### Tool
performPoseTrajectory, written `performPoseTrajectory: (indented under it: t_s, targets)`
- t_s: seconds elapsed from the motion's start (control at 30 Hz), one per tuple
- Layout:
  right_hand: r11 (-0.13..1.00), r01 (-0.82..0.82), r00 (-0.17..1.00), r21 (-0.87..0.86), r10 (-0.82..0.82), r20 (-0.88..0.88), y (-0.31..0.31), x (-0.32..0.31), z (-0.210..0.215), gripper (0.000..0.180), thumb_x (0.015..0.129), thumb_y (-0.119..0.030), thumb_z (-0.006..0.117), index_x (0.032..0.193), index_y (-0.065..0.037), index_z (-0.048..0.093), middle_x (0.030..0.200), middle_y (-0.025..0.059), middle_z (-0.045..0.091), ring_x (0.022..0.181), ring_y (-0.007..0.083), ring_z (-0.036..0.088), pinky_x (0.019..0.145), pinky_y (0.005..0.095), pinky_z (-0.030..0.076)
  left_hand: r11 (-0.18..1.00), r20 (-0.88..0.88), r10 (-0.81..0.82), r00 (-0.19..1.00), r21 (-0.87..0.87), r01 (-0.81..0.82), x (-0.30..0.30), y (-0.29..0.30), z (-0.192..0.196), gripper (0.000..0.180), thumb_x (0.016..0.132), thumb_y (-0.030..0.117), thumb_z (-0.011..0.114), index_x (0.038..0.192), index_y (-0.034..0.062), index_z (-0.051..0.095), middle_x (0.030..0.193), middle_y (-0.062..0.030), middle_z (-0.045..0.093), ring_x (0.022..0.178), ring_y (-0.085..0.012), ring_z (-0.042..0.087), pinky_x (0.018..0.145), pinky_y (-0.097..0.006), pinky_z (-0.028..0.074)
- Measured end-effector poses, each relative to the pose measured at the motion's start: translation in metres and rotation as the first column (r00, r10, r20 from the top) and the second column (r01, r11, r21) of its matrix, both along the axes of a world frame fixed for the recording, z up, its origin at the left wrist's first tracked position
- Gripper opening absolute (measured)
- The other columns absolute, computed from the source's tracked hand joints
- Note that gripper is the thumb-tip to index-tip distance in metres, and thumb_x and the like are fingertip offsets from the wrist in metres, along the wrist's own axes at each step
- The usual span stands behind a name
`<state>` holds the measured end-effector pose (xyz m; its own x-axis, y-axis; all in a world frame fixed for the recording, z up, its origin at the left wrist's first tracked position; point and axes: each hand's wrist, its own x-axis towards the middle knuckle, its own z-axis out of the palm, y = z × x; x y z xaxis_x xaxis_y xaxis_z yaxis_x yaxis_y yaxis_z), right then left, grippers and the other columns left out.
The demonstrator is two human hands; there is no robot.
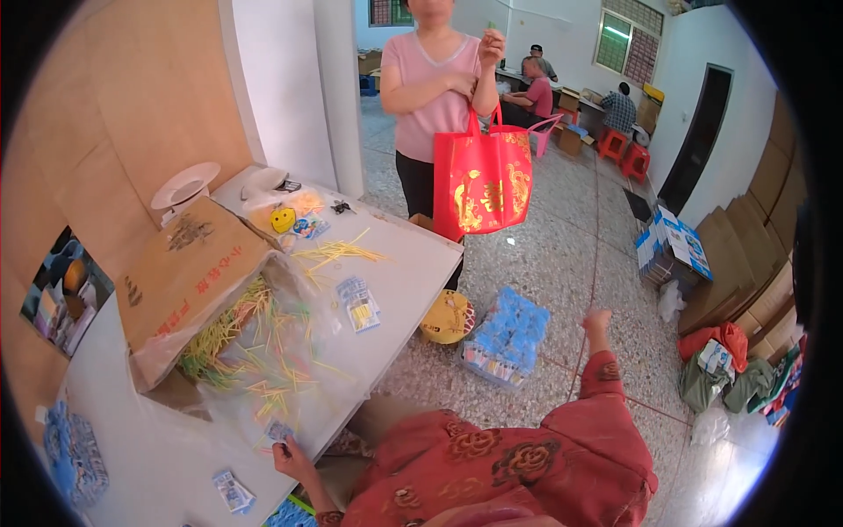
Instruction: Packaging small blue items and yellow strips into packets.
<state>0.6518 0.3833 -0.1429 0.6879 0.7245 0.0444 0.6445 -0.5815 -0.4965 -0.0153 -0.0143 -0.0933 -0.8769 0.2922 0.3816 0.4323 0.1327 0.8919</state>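
Note:
My left hand [295,458] is at the table's near edge, its fingers closed on a small printed packet [279,431]. Beside it a clear plastic sheet spills thin yellow, green and pink sticks [277,386] out of a tipped cardboard box [198,272]. Another small blue-and-white packet [233,492] lies on the table to the left of that hand. Farther up the table is a stack of packets [358,304] with yellow sticks on it. My right arm stretches out over the floor; its hand [597,320] touches nothing I can see, and its fingers are too small to make out.
Across the table's far corner stands a person in pink [430,88] with a red bag [483,180]. A bundle of blue packets [507,338] and a round yellow tub [448,316] are on the floor. Flattened cardboard [733,263] leans at right. Other people sit at the back.

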Motion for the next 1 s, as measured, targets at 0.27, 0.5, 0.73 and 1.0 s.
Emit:
performPoseTrajectory:
  t_s: [0.27, 0.5, 0.73, 1.0]
  targets:
    - [0.932, -0.059, 0.638, 0.359, 0.312, -0.704, 0.029, -0.133, 0.074, 0.077, 0.075, -0.006, 0.060, 0.136, -0.005, 0.014, 0.094, 0.0168, 0.054, 0.059, 0.0234, 0.058, 0.043, 0.0319, 0.050, 0.999, 0.024, 0.012, 1.000, 0.050, -0.013, 0.003, 0.003, 0.001, 0.028, 0.082, 0.008, 0.059, 0.063, 0.0009, 0.040, 0.055, 0.0009, 0.035, 0.054, -0.0084, 0.031, 0.047, -0.025, 0.027]
    - [0.957, -0.010, 0.740, 0.289, 0.201, -0.642, 0.005, -0.099, 0.057, 0.075, 0.075, -0.005, 0.058, 0.136, -0.009, 0.015, 0.085, 0.0164, 0.054, 0.057, 0.0232, 0.057, 0.042, 0.0330, 0.049, 0.999, 0.022, 0.036, 0.999, 0.017, -0.036, 0.004, 0.003, 0.004, 0.025, 0.081, 0.007, 0.059, 0.064, -0.0002, 0.043, 0.056, 0.0006, 0.038, 0.054, -0.0088, 0.032, 0.048, -0.026, 0.029]
    - [0.984, -0.061, 0.805, 0.169, 0.149, -0.575, -0.029, -0.089, 0.030, 0.067, 0.073, -0.003, 0.058, 0.129, -0.002, 0.023, 0.081, 0.0184, 0.054, 0.057, 0.0256, 0.058, 0.041, 0.0348, 0.049, 1.000, 0.024, 0.008, 1.000, -0.006, -0.008, 0.000, -0.001, -0.002, 0.020, 0.082, 0.009, 0.060, 0.069, -0.0018, 0.050, 0.059, 0.0004, 0.046, 0.056, -0.0077, 0.037, 0.050, -0.024, 0.033]
    - [0.992, -0.062, 0.723, 0.109, 0.120, -0.681, -0.008, -0.113, 0.016, 0.071, 0.073, -0.004, 0.060, 0.134, -0.006, 0.026, 0.081, 0.0171, 0.058, 0.055, 0.0238, 0.059, 0.040, 0.0343, 0.048, 1.000, 0.034, 0.000, 0.999, 0.021, -0.001, -0.001, -0.003, -0.008, 0.021, 0.082, 0.009, 0.060, 0.067, -0.0006, 0.048, 0.059, 0.0023, 0.042, 0.056, -0.0068, 0.034, 0.050, -0.023, 0.031]
